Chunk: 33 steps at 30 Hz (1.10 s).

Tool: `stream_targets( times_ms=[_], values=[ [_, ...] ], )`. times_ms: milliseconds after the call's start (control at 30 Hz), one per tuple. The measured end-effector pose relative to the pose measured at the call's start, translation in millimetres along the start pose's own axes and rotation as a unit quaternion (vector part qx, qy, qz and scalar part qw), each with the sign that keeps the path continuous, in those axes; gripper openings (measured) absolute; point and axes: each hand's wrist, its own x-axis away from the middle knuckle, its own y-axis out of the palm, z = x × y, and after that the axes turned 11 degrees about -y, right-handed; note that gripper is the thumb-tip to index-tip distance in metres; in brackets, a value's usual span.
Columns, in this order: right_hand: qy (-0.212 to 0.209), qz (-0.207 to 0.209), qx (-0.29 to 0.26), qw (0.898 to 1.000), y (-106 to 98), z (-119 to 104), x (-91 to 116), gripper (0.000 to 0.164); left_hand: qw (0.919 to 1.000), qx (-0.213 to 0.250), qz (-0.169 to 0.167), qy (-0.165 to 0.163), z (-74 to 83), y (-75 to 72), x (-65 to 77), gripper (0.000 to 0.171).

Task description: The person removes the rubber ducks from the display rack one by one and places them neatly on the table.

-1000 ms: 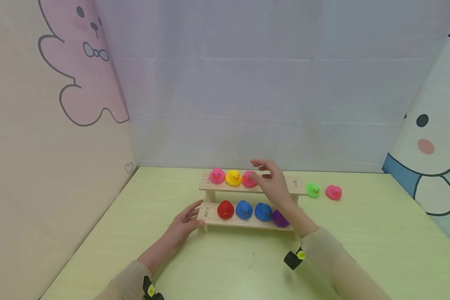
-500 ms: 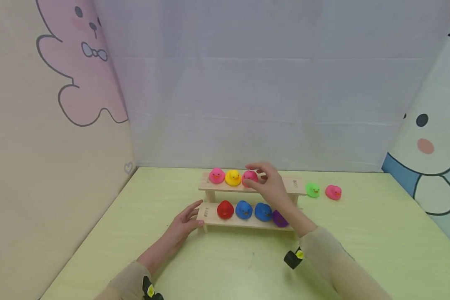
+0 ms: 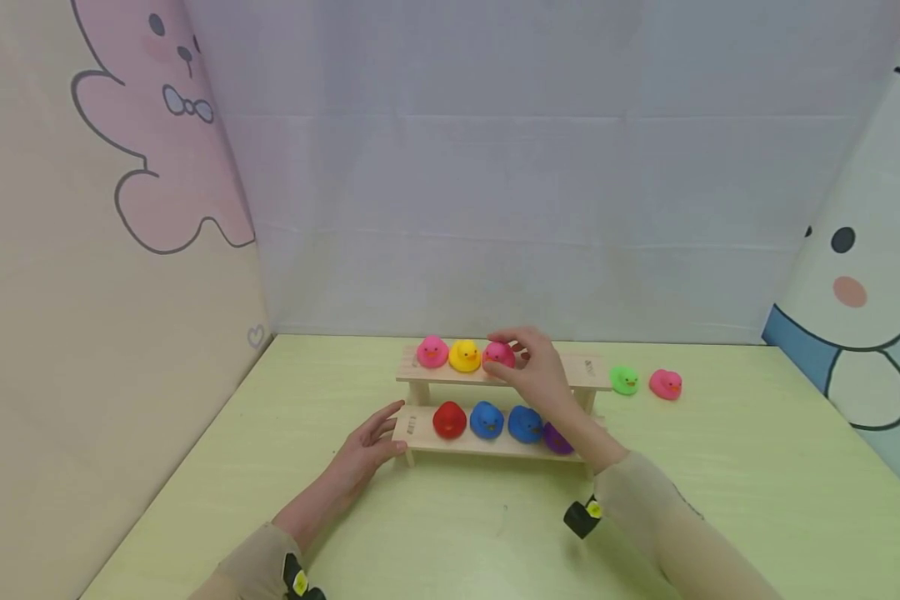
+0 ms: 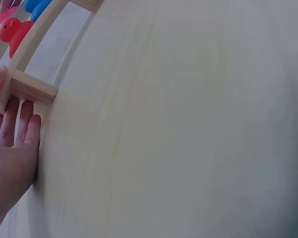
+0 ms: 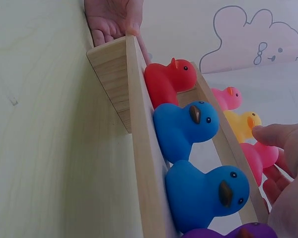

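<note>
My right hand (image 3: 537, 372) holds a pink rubber duck (image 3: 498, 354) on the upper shelf, thumb in front and fingers behind it. This duck (image 5: 259, 157) is partly covered by the thumb in the right wrist view. My left hand (image 3: 362, 450) grips the left end of the two-tier wooden stand (image 3: 450, 444) at its lower shelf, its thumb and fingers at opposite edges. Beside the held duck sit a yellow duck (image 3: 465, 356) and another pink duck (image 3: 432, 352). Along the lower shelf stand a red duck (image 3: 449, 420), two blue ducks (image 3: 487, 420) and a purple duck (image 3: 557, 439), partly hidden by my right arm.
On the table (image 3: 720, 467), right of the stand, lie a green duck (image 3: 625, 381) and a loose pink duck (image 3: 666, 384). A pale cloth backdrop (image 3: 450, 208) rises behind the table, with cartoon-printed panels at both sides.
My right hand has come slightly left and closed its thumb and fingers round the third duck on the upper shelf. The left hand keeps its place on the stand.
</note>
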Motion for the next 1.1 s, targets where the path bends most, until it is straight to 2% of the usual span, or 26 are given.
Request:
stream_targets(
  times_ms=[333, 600, 1100],
  values=[
    [-0.003, -0.001, 0.002, 1.0, -1.3, 0.0, 0.4, 0.039, 1.0, 0.003, -0.003, 0.002, 2.3, 0.9, 1.4, 0.069],
    [0.002, -0.017, -0.011, 1.0, -6.3, -2.6, -0.7, 0.039, 1.0, 0.002, 0.001, 0.001, 3.1, 0.9, 1.0, 0.068],
    [-0.002, -0.103, 0.033, 0.994, -31.1, -0.9, -5.8, 0.04, 1.0, 0.003, 0.003, 0.004, 1.7, 0.9, 1.8, 0.069]
  ],
)
